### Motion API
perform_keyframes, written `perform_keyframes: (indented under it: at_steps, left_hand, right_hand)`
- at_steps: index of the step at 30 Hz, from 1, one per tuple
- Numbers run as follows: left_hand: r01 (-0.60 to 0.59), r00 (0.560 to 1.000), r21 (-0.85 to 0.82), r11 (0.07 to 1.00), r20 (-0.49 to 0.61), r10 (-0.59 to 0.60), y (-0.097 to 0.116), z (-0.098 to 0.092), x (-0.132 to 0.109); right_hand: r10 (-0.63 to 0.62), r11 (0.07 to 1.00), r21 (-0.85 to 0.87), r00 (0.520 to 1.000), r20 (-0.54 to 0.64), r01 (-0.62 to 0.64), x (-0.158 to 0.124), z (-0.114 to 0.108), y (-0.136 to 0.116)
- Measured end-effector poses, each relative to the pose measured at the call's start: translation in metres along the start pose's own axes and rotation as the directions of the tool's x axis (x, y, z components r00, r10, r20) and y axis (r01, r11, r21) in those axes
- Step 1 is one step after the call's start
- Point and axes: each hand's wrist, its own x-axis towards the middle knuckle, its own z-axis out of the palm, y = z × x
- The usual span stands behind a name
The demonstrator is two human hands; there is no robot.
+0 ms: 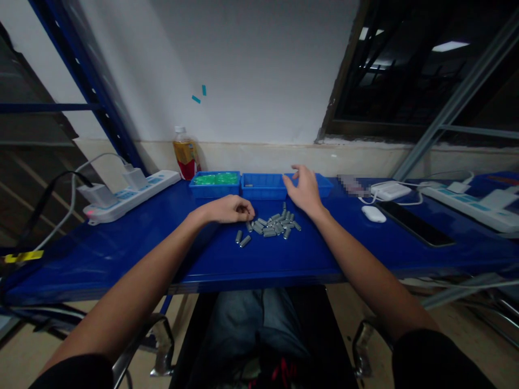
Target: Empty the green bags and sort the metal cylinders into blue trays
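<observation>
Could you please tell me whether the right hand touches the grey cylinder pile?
Apart: the head view shows blue tabletop between the right hand and the grey cylinder pile.

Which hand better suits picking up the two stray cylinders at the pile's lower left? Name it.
Likely the left hand: it is nearer the two stray cylinders, while the right hand is farther off, at the blue bins.

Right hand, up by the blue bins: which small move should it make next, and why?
Probably lower the right hand toward the loose grey cylinders: its fingers look spread by the middle bin, with nothing visible between them, while many cylinders lie piled on the blue table, seemingly within easy reach.
</observation>
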Motion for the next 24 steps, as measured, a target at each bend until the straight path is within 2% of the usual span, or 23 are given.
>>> perform_keyframes:
  at_steps: [2,5,8,11,13,15,18,21,24]
  left_hand:
    - [-0.009,1.000,-0.001,1.000,0.014,0.009,0.001,0.001,0.000]
    - [-0.047,0.999,0.033,0.998,0.025,0.047,0.004,0.004,0.000]
    - [-0.065,0.997,0.099,0.993,-0.030,0.068,0.005,0.008,0.002]
    - [-0.059,0.990,0.109,0.992,-0.118,0.072,0.004,0.011,0.006]
    - [-0.065,0.974,0.014,0.998,-0.217,0.067,0.001,0.012,0.009]
    - [-0.095,0.946,-0.153,0.984,-0.322,0.041,-0.002,0.013,0.012]
    - [-0.170,0.904,-0.400,0.901,-0.427,-0.019,-0.003,0.016,0.015]
    - [-0.210,0.895,-0.602,0.771,-0.436,-0.097,-0.002,0.019,0.017]
    - [-0.216,0.904,-0.698,0.682,-0.406,-0.130,0.000,0.021,0.018]
  right_hand:
    - [-0.113,0.988,0.116,0.987,0.112,0.100,-0.006,0.005,-0.025]
    - [-0.252,0.954,0.221,0.939,0.233,0.201,-0.017,0.011,-0.052]
    - [-0.314,0.937,0.253,0.895,0.316,0.240,-0.024,0.014,-0.060]
    - [-0.314,0.939,0.255,0.881,0.354,0.232,-0.024,0.012,-0.056]
    - [-0.333,0.929,0.280,0.874,0.355,0.241,-0.021,0.009,-0.054]
    - [-0.382,0.905,0.329,0.856,0.348,0.270,-0.018,0.003,-0.054]
    - [-0.427,0.867,0.413,0.844,0.326,0.279,-0.016,-0.003,-0.058]
    - [-0.400,0.854,0.466,0.866,0.299,0.233,-0.015,-0.003,-0.060]
    - [-0.376,0.843,0.503,0.876,0.303,0.189,-0.014,-0.001,-0.058]
